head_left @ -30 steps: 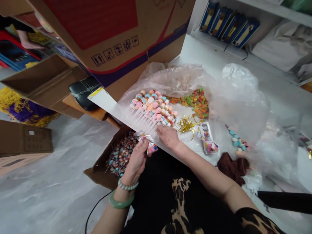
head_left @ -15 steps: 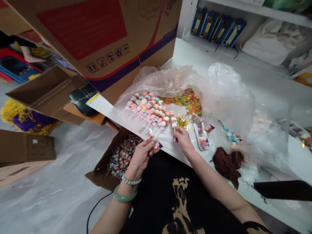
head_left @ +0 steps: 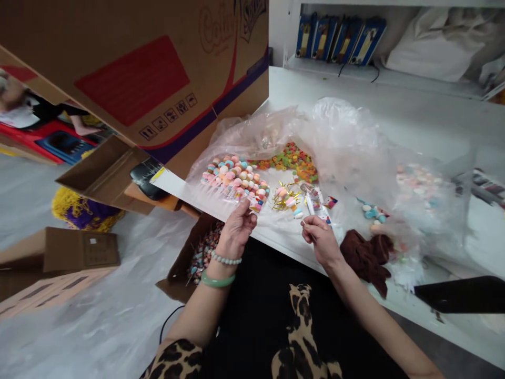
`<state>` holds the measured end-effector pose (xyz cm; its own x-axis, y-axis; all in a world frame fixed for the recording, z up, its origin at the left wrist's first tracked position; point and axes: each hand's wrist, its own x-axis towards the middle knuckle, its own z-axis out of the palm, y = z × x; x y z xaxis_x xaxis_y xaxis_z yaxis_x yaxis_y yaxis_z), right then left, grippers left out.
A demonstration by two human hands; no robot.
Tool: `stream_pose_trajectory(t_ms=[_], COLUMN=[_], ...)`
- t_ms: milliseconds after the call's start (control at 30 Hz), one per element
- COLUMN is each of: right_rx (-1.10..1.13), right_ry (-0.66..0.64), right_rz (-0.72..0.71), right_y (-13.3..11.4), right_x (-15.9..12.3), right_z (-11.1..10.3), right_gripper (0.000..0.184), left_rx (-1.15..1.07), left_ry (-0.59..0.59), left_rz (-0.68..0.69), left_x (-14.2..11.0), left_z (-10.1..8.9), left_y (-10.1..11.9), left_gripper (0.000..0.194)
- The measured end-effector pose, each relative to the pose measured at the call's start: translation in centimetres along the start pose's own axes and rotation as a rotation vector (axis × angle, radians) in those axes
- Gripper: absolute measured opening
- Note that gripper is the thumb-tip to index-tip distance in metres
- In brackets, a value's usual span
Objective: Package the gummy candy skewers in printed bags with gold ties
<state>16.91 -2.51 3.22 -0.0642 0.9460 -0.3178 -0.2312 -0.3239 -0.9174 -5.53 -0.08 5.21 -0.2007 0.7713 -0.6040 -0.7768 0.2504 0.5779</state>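
Pinched in the fingers of my left hand (head_left: 238, 227) is a small clear printed bag (head_left: 255, 204), in front of the pile of skewers. My right hand (head_left: 320, 238) is closed on the thin stick of a marshmallow skewer (head_left: 292, 203), which tilts up and to the left. Behind my left hand, a pile of pastel marshmallow skewers (head_left: 232, 173) lies on clear plastic. Gold twist ties (head_left: 279, 203) are scattered beside the held skewer. More printed bags (head_left: 311, 197) lie just past my right hand, partly hidden by it.
Gummy rings (head_left: 296, 158) lie behind the skewers under plastic sheeting (head_left: 347, 137). A brown cloth (head_left: 365, 255) is right of my right hand. A big carton (head_left: 221, 68) stands at the table's left. An open box of wrapped sweets (head_left: 203, 252) sits below the edge. Another person's arm shows far left.
The view has shifted. My left hand has lifted the small bag toward the pile. My right hand has moved right, and the skewer went from upright to tilted left.
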Motion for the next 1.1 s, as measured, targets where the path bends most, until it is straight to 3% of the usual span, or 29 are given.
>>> stream_pose_trajectory(t_ms=[133,333,433,600,767,900,1100], right_rx=[-0.089,-0.191,-0.05,0.159,0.249,0.321,0.428], right_ry=[-0.037,-0.07,-0.085,-0.003,0.027,0.057,-0.095], right_rz=[-0.108,-0.161,-0.127,-0.079,0.012,0.046,0.177], right_y=[-0.1,-0.1,-0.4,-1.8,-2.1,-1.3,-0.4], right_x=[-2.2,-3.3,-3.1,-1.7,0.0,0.5,1.4], right_z=[-1.1,-1.3,-1.0,0.9,2.9,3.4,2.3], right_gripper=[0.006,0.005,0.005,0.013,0.031,0.031,0.034], left_rx=[0.023,-0.035,-0.038,0.05,0.142,0.191,0.146], left_ry=[0.009,0.019,0.0,-0.172,-0.287,-0.287,-0.3], left_rz=[-0.157,-0.176,-0.089,0.108,0.054,0.057,0.026], left_x=[0.2,0.1,-0.4,-1.7,-2.8,-3.0,-2.9], left_z=[1.7,3.0,3.7,4.9,5.5,5.5,5.4], left_y=[-0.9,-1.5,-1.9,-4.3,-6.6,-7.4,-7.9], left_gripper=[0.028,0.028,0.02,0.02,0.02,0.019,0.028])
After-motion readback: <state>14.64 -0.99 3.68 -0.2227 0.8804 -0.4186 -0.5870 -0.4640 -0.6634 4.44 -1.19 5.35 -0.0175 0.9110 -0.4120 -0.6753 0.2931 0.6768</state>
